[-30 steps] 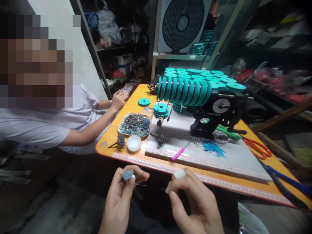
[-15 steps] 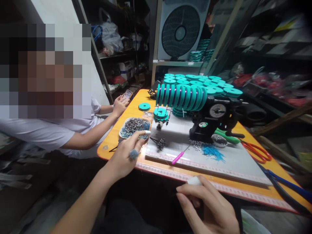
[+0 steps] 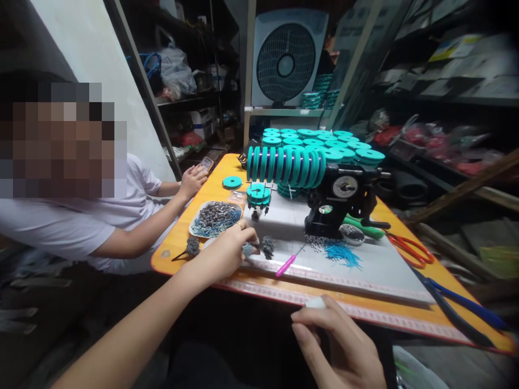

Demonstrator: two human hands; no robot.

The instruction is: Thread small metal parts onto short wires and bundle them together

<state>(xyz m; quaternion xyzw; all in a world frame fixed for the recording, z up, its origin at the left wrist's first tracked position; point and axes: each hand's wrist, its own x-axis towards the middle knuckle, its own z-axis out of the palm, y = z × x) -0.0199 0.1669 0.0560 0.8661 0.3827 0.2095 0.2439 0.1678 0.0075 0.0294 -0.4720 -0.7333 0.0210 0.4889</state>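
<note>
Knobbly bundle (image 3: 247, 249) in left hand (image 3: 227, 247)

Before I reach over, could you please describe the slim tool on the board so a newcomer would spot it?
On the orange table, find the pale board. Near its front edge, right of the left hand, lies the slim tool, its shaft pointing away. Its pink handle stands out from the blue strands.

The right hand (image 3: 344, 343) wears a smooth white cover (image 3: 315, 302) on one finger, just beyond the pinch of thumb and forefinger; a small pale wrap (image 3: 256, 242), partly hidden, shows at a fingertip of the left hand (image 3: 229, 248); the left forearm (image 3: 146, 319) behind its grip is bare; dark clothing (image 3: 198, 359), details lost in shadow, lies below both hands.
</note>
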